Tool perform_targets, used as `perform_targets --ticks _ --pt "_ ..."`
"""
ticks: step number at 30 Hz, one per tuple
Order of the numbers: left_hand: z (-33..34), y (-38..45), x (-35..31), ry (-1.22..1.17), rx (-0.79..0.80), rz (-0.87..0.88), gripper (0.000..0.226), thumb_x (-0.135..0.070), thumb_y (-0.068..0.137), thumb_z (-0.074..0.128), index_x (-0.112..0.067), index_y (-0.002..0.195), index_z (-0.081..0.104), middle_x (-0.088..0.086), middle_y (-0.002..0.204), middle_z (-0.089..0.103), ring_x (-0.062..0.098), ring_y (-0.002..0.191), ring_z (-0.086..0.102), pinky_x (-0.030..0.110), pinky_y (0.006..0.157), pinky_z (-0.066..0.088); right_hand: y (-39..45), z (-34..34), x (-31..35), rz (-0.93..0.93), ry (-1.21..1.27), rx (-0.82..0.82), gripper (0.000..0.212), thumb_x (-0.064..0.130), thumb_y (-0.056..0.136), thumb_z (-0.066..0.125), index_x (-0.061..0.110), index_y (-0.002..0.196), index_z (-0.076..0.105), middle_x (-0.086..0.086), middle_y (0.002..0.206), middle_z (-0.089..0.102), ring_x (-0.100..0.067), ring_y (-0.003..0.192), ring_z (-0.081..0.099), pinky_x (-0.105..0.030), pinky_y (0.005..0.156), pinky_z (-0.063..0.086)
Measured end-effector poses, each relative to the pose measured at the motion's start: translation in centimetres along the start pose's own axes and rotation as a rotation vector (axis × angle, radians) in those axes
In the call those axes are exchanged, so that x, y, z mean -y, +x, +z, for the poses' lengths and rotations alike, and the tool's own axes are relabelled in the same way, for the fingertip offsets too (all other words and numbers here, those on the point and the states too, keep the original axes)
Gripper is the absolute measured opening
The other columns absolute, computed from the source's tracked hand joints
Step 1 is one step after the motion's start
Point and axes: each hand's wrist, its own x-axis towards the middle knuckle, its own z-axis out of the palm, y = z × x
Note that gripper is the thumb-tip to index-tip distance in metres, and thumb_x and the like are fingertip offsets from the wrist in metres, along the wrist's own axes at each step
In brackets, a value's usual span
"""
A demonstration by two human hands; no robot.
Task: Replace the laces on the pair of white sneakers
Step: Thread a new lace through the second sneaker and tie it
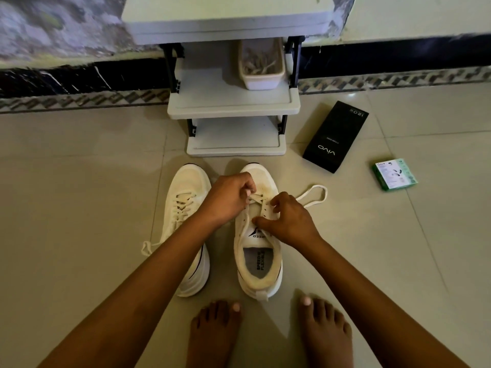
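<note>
As the right sneaker (259,235) stands on the floor tiles (79,181), toe pointing away, the left hand (228,197) pinches its lace (255,199) near the toe-end eyelets; the right hand (288,221), curled, pinches the lace alongside, thumb on the tongue. The left sneaker (186,224) waits laced.

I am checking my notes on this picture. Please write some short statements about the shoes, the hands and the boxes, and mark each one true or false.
1. Both hands work on the right sneaker. True.
2. The left sneaker has no lace. False: it is laced.
3. The left hand pinches the lace. True.
4. The black box stands on the shelf. False: it lies on the floor.
5. The green box lies left of the sneakers. False: right.
</note>
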Motion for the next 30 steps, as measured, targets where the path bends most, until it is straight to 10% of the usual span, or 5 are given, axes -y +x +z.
perform_targets --ticks 8,14,17,24,30 --pt "3.3 -1.0 -0.2 -0.032 -0.138 -0.059 0.014 -0.007 0.082 0.065 -0.016 0.091 0.07 -0.001 0.086 0.069 0.013 0.08 0.064 0.027 0.075 0.052 -0.1 -0.4 -2.9 0.254 0.683 -0.004 0.007 0.011 0.085 0.066 0.005 0.085 0.07 -0.015 0.087 0.067 -0.026 0.083 0.064 -0.038 0.082 0.056" --pt "2.4 -0.8 0.1 -0.019 -0.14 -0.057 0.018 -0.003 0.077 0.068 -0.014 0.087 0.057 -0.002 0.076 0.058 0.011 0.07 0.055 0.018 0.062 0.042 -0.4 0.2 -0.8 -0.069 0.047 0.098 0.073 0.047 0.071 0.075 0.017 0.131 0.046 0.0 0.121 0.046 -0.019 0.107 0.052 -0.036 0.089 0.049" --pt "2.4 -0.9 0.4 0.062 -0.116 0.004 0.018 -0.003 0.077 0.067 -0.015 0.082 0.054 0.004 0.077 0.059 0.018 0.072 0.057 0.029 0.066 0.048 -0.2 0.3 -0.7 -0.109 -0.058 0.032 0.058 0.037 0.078 0.069 0.015 0.128 0.051 -0.005 0.122 0.053 -0.024 0.104 0.057 -0.039 0.087 0.05" --pt "3.6 -0.6 0.1 0.102 -0.062 0.058 0.016 -0.004 0.077 0.064 -0.015 0.081 0.053 -0.002 0.071 0.057 0.021 0.071 0.059 0.033 0.065 0.048 -0.6 0.0 -2.2 0.222 0.88 0.043 0.023 0.0 0.078 0.059 0.019 0.078 0.072 0.001 0.075 0.066 -0.015 0.078 0.06 -0.027 0.072 0.05" --pt "3.6 -0.4 -0.2 0.124 -0.051 0.052 0.02 -0.006 0.078 0.063 -0.016 0.081 0.046 0.003 0.073 0.058 0.022 0.069 0.057 0.031 0.061 0.044 -0.6 0.3 -2.0 0.194 0.892 0.068 0.027 0.0 0.078 0.058 0.023 0.076 0.073 0.0 0.076 0.069 -0.017 0.081 0.062 -0.032 0.08 0.051"
